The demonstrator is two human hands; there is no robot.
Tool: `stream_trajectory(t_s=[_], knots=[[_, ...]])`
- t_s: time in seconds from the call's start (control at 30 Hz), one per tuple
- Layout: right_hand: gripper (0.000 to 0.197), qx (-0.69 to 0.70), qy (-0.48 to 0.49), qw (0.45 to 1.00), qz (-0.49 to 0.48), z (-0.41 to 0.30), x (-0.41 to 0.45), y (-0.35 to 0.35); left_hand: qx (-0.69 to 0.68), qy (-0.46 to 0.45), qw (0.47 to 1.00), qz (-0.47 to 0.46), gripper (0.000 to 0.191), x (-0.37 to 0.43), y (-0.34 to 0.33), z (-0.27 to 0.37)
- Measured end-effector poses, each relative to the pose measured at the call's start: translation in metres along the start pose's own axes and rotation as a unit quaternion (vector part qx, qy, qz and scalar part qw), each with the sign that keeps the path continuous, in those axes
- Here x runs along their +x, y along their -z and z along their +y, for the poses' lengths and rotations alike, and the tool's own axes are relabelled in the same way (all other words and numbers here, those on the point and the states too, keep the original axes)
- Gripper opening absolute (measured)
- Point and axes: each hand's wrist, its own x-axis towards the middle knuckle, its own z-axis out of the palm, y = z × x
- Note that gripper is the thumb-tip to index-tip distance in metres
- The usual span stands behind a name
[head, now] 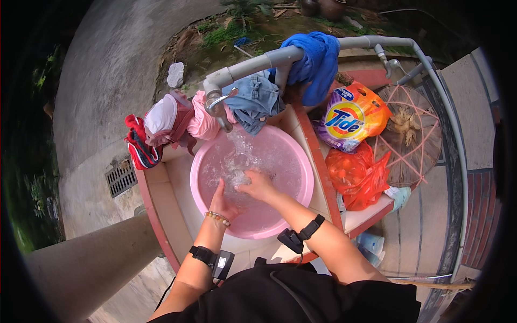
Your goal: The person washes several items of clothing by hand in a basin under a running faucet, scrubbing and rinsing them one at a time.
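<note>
A pink plastic basin (252,233) holds water and stands in a tiled outdoor sink. From the metal tap (218,108) above its far rim, water runs down and splashes in the middle. My right hand (258,186) is at the splashing water, thumb and fingers apart, with nothing seen in it. Just to its left, my left hand (224,204) is over the water with its thumb raised and palm turned inward; its fingers partly dip under the surface. A beaded bracelet circles the left wrist.
Pink cloth (202,119), denim clothing (256,101), a white and mauve garment (161,115) and red cloth (141,141) lie along the sink's far edge. A blue towel (313,60) drapes over the grey pipe (268,60). Right are a Tide detergent bag (347,117), a red plastic bag (357,173) and a woven hat (420,145).
</note>
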Motion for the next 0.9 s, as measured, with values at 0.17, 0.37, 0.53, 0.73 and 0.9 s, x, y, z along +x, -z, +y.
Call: stream_trajectory(t_s=[0.17, 0.37, 0.53, 0.73, 0.9], knots=[[0.040, 0.038, 0.373, 0.924, -0.071, -0.037, -0.077, 0.017, -0.103, -0.005, 0.976, -0.193, 0.086, 0.016, 0.025, -0.005], [0.052, 0.127, 0.392, 0.885, -0.218, -0.060, -0.123, 0.068, 0.021, 0.034, 0.990, -0.137, 0.076, -0.015, -0.021, -0.014], [0.054, 0.365, 0.161, 0.891, -0.219, -0.020, -0.066, 0.098, 0.037, 0.084, 0.967, -0.236, 0.070, -0.029, -0.015, -0.008], [0.066, 0.653, 0.012, 0.744, -0.141, 0.013, -0.035, 0.021, 0.068, 0.025, 0.958, -0.277, 0.073, -0.062, -0.032, -0.012], [0.058, 0.686, 0.074, 0.655, -0.309, -0.009, -0.029, 0.015, -0.039, 0.011, 0.951, -0.305, 0.071, -0.072, -0.025, -0.029]])
